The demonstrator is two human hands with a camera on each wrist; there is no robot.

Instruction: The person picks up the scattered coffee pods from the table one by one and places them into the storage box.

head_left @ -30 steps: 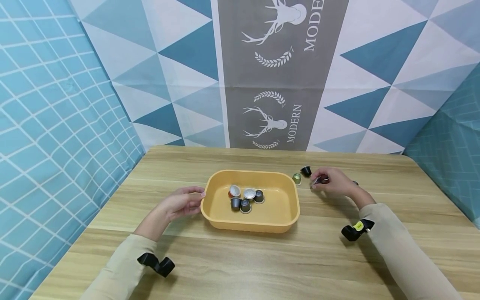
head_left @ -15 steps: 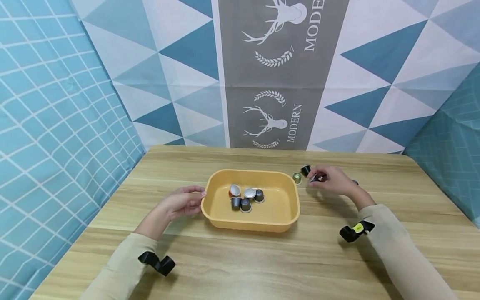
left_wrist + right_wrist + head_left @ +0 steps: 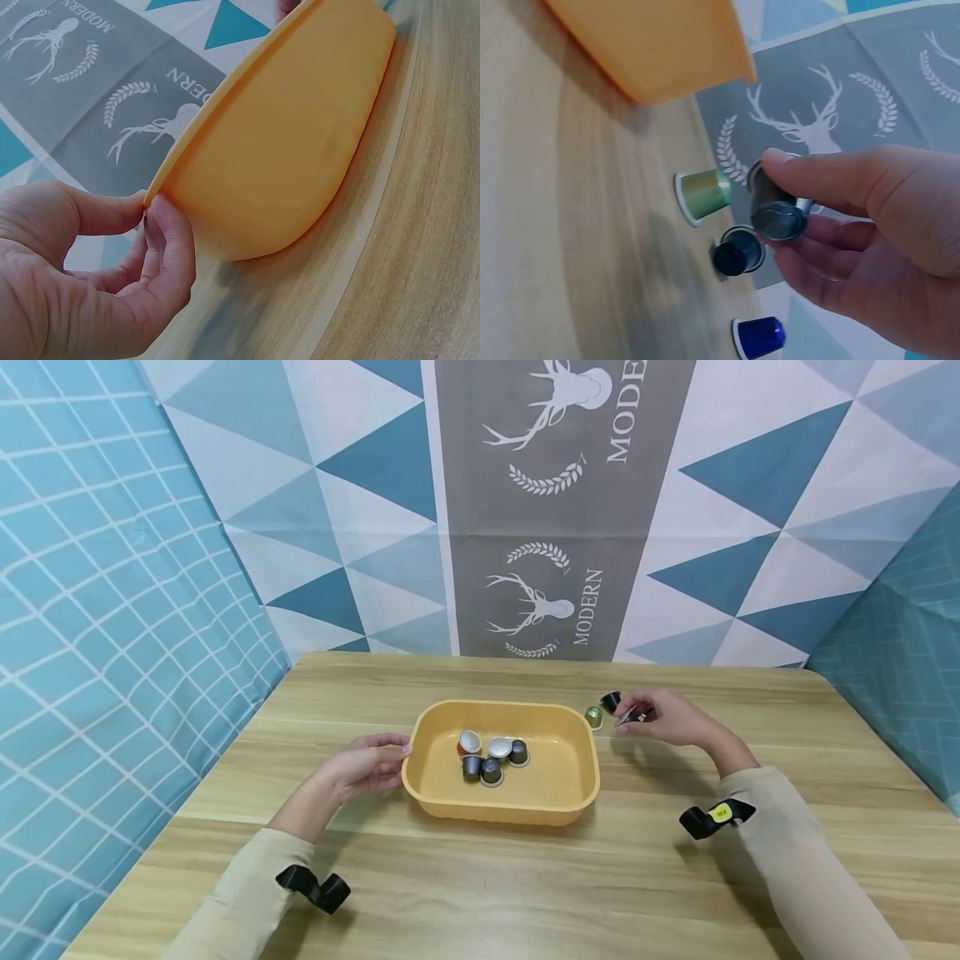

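Observation:
My left hand point(image 3: 367, 764) pinches the left end of a yellow plastic basin point(image 3: 495, 811), its thumb and fingers on either side of the rim in the left wrist view. Inside the basin lie several coffee capsules, some dark, one with a red side point(image 3: 460, 749) and its silver lid up. To the right of the basin, my right hand point(image 3: 667, 718) holds a dark grey coffee capsule point(image 3: 778, 217) between thumb and fingers, above the table. Close by on the tabletop are a green capsule point(image 3: 703, 193) and a black capsule point(image 3: 735, 255).
A blue capsule point(image 3: 759, 337) lies on the table beyond the black one in the right wrist view. The wooden table point(image 3: 480, 893) ends at a patterned cloth backdrop point(image 3: 405, 568). A blue grid-patterned cloth point(image 3: 112, 610) hangs at the left.
My right hand has shifted slightly left and up with the grey capsule, closer to the black and green ones. My left hand stays at the basin rim.

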